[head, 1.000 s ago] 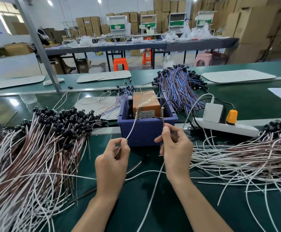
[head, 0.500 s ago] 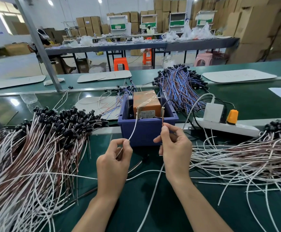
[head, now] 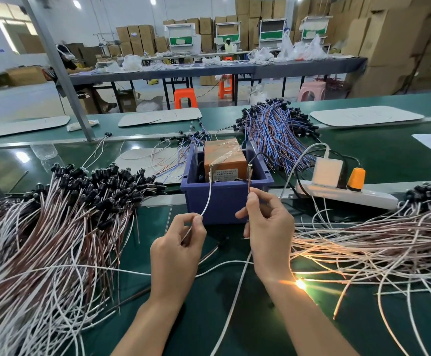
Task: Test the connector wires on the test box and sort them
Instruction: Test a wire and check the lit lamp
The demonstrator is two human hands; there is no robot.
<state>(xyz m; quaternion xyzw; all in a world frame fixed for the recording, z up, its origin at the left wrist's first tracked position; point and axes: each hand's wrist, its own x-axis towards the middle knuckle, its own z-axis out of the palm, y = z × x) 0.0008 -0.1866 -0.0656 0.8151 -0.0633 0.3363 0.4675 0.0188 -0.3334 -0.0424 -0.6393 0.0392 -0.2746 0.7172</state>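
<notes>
White wire [head: 207, 199] being pinched by left hand [head: 177, 255], brown wire [head: 249, 183] being pinched by right hand [head: 269, 229], test box [head: 224, 158] at 12 o'clock

Grn bench [head: 255, 327], wire piles [head: 55, 240], bin [head: 222, 199], pwr strip [head: 350, 196]

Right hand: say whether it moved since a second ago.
No. The right hand still pinches the brown wire at the same spot before the blue bin.
</notes>
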